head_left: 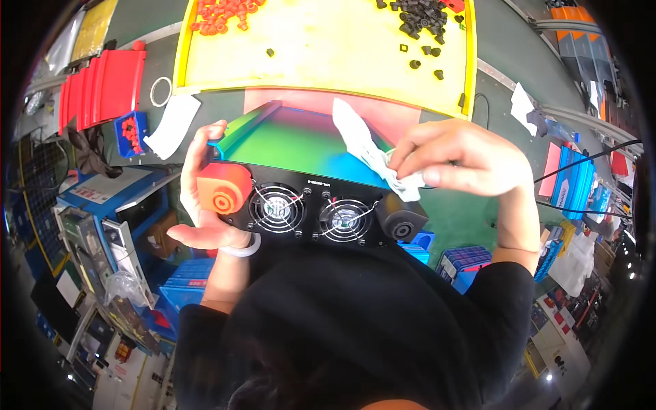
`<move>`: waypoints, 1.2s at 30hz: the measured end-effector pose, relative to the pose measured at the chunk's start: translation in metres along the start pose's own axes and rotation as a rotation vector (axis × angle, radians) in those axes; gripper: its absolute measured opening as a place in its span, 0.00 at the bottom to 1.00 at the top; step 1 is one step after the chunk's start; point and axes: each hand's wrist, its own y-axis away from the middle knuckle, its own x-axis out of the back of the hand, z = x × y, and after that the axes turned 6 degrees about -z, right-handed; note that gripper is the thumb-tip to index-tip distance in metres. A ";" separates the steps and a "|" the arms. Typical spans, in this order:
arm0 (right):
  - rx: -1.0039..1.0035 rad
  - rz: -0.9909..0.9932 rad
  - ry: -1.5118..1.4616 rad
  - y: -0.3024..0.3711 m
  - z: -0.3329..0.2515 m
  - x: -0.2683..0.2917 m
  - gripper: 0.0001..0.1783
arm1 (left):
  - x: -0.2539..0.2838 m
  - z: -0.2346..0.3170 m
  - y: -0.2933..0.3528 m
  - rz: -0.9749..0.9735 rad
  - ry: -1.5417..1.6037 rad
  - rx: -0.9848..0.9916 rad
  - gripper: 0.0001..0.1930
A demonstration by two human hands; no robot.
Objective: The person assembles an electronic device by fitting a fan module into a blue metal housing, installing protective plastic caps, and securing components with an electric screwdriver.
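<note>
A box-shaped electronic unit (287, 143) with a shiny green-blue metal casing is held up in front of me. Its black end panel faces me and carries two round fans (277, 208) behind wire guards. A red cap (223, 192) covers the panel's left corner, and a black cap (403, 219) the right one. My left hand (190, 191) grips the unit's left side, fingers wrapped along the edge and thumb below. Pinched in my right hand (468, 154) is a crumpled white cloth (359, 140), lying against the casing's right top edge.
Beyond the unit lies a yellow tray (181, 58) with loose red parts (222, 15) and black parts (420, 19). At left are red casings (106, 85), a small blue bin (143, 123), a white sheet (174, 126) and a ring (160, 92). Blue casings (570, 181) stand at right.
</note>
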 end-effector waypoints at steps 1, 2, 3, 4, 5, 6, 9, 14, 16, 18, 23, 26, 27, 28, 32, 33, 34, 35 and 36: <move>0.092 0.010 0.039 0.003 -0.002 -0.001 0.14 | 0.000 0.000 0.000 0.002 0.010 0.008 0.56; 0.106 0.035 0.034 0.003 -0.003 -0.003 0.14 | 0.000 -0.002 0.000 0.002 0.015 0.009 0.56; 0.103 0.034 0.035 0.004 -0.003 -0.002 0.14 | 0.002 -0.004 0.000 0.020 0.038 0.000 0.57; 0.132 0.025 -0.044 0.005 -0.002 -0.002 0.13 | 0.002 -0.005 0.001 0.035 0.059 -0.010 0.59; 0.162 0.015 -0.122 0.006 0.000 -0.001 0.12 | 0.003 -0.006 0.000 0.035 0.059 -0.009 0.59; 0.136 0.034 -0.207 0.003 0.008 0.000 0.11 | 0.003 -0.006 -0.001 0.033 0.047 -0.010 0.58; -0.067 0.067 -0.227 -0.017 0.046 -0.001 0.11 | 0.002 -0.005 -0.001 0.035 0.077 -0.010 0.58; -0.368 -0.044 0.196 -0.059 0.152 -0.014 0.17 | 0.002 0.000 0.003 0.063 0.064 0.015 0.57; -0.266 0.019 0.156 -0.072 0.196 -0.023 0.26 | 0.000 -0.001 0.004 0.063 0.031 0.007 0.57; -0.361 -0.062 0.056 -0.090 0.212 -0.028 0.32 | 0.003 -0.002 0.002 0.055 -0.056 -0.002 0.58; -0.339 -0.067 0.013 -0.140 0.226 -0.037 0.38 | 0.005 -0.004 -0.001 -0.047 0.054 -0.028 0.57; -0.244 -0.064 -0.199 -0.166 0.216 -0.036 0.36 | 0.003 -0.003 -0.001 0.012 0.042 -0.018 0.59; -0.229 -0.022 -0.215 -0.176 0.216 -0.037 0.34 | 0.003 -0.004 0.000 0.006 0.034 -0.033 0.59; -0.223 -0.019 -0.214 -0.184 0.218 -0.040 0.34 | 0.002 -0.004 0.000 0.006 0.030 -0.036 0.59; -0.116 0.043 -0.297 -0.202 0.208 -0.045 0.24 | 0.007 -0.005 0.001 -0.061 -0.016 -0.065 0.55; -0.221 0.002 -0.259 -0.203 0.200 -0.047 0.28 | 0.008 -0.004 0.001 -0.057 -0.020 -0.064 0.54; -0.325 -0.037 -0.220 -0.203 0.193 -0.048 0.33 | 0.007 -0.004 0.001 -0.056 -0.017 -0.065 0.54; -0.318 -0.036 -0.218 -0.202 0.190 -0.048 0.33 | 0.005 -0.005 0.000 -0.056 -0.013 -0.065 0.54; -0.231 -0.030 -0.239 -0.198 0.187 -0.047 0.36 | 0.005 -0.007 0.000 -0.058 0.007 -0.079 0.55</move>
